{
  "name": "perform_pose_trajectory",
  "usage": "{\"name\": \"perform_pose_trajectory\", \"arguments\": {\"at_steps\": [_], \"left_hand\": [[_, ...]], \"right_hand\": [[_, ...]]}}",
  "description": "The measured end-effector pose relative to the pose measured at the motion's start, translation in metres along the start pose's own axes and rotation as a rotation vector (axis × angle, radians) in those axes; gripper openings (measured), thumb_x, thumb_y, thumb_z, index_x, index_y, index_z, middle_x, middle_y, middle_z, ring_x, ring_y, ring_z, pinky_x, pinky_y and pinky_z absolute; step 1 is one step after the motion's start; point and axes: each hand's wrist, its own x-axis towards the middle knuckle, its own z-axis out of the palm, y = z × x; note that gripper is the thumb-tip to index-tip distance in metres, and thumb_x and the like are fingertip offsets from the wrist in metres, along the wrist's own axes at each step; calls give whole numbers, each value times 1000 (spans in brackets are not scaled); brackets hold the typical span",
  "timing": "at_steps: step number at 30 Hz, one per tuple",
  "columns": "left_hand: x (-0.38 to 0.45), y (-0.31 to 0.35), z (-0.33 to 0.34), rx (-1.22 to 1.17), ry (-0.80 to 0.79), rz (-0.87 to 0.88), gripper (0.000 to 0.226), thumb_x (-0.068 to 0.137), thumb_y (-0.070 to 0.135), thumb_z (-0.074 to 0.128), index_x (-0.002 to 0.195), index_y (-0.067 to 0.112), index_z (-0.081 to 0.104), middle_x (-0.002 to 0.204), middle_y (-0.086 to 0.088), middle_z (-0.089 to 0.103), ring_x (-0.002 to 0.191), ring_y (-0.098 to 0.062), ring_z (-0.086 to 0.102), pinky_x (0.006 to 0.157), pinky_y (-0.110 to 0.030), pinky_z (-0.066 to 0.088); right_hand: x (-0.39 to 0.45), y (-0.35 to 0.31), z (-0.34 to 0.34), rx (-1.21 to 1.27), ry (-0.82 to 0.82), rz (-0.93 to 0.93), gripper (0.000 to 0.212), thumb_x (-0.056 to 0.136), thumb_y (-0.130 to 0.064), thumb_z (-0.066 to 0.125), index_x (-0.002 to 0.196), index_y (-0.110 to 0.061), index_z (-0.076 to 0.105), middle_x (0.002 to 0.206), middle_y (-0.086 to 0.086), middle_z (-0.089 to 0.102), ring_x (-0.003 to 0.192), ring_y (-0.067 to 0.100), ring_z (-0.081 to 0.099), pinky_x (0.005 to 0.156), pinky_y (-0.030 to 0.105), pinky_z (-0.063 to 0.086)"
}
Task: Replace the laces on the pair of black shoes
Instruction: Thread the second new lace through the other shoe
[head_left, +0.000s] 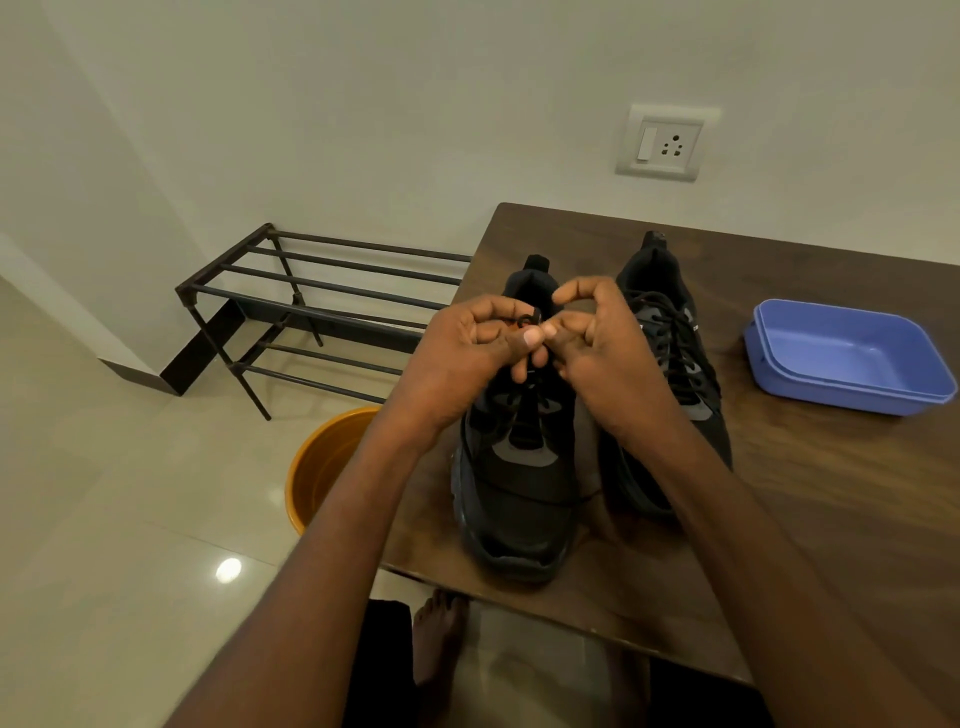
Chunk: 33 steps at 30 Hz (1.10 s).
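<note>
Two black shoes stand side by side on a dark wooden table (831, 519), toes toward me. Both my hands work over the upper eyelets of the left shoe (519, 493). My left hand (467, 353) pinches a black lace (530, 317) between thumb and fingers near the shoe's tongue. My right hand (597, 353) pinches the same lace right beside it, its index finger curled above. A strand of lace trails across the left shoe's toe. The right shoe (670, 332) is laced with a black lace, and my right forearm covers its front part.
A blue plastic tub (852, 358) sits on the table's right side. Left of the table on the tiled floor stand an orange bucket (327, 462) and a dark metal shoe rack (311, 306). My bare foot (439, 639) shows under the table's near edge.
</note>
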Motion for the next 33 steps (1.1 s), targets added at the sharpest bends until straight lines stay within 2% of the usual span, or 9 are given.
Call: {"name": "perform_pose_trajectory", "arguments": {"at_steps": [3,6,13,18,20,23,26,29,33], "left_hand": [[0,-2,0,-50,26,9,22,97,12,68,111,-5,67,82,-15,74,72,-16,68,77,-21,55],[1,-2,0,-89,42,0,23,96,9,70,108,-10,66,79,-16,73,71,-17,68,75,-21,55],[1,-4,-6,-75,-32,-37,26,93,7,72,107,-12,64,79,-12,73,75,-18,69,80,-24,56],[-1,0,-8,-148,-51,-77,5,98,18,65,100,13,66,85,-7,71,80,-12,66,75,-22,52],[-2,2,-10,-144,-103,-91,12,102,30,58,98,21,64,87,-3,68,83,-10,63,78,-26,48],[-3,3,-11,-68,-166,-111,31,106,43,46,108,17,63,91,1,66,87,-10,62,82,-34,44],[-3,5,-10,6,-191,-61,20,106,31,53,101,15,63,93,-3,67,90,-14,65,79,-29,49],[-2,2,-9,90,-138,57,12,93,13,74,91,14,62,100,-17,68,100,-26,68,87,-30,57],[-1,-5,-6,267,37,280,15,90,-1,73,88,10,64,91,-5,71,92,-15,73,84,-29,61]], "right_hand": [[1,1,-2,44,-8,6,9,108,-4,47,115,-2,50,71,7,65,58,3,63,55,14,46],[-1,1,-4,55,0,-13,17,110,-14,46,111,-2,57,63,-6,65,51,0,53,52,16,41],[-4,4,-5,85,-49,-4,18,106,-19,56,120,-13,65,69,-3,65,55,1,51,53,21,41],[0,10,0,247,62,137,18,107,-27,54,105,-11,62,76,5,68,54,8,47,51,22,38],[2,11,1,281,82,166,17,108,-29,53,104,-14,60,77,7,68,53,9,46,50,21,38],[4,11,3,275,109,170,15,108,-26,52,104,-14,59,73,6,65,50,8,42,48,19,37],[5,11,8,260,170,184,15,107,-25,54,104,-12,60,70,6,60,47,7,39,46,20,35],[6,11,12,249,229,208,18,106,-28,57,105,-11,63,69,2,58,47,5,39,45,19,36],[6,9,15,256,262,215,21,105,-28,60,109,-8,65,64,1,58,46,5,42,44,18,35]]}}
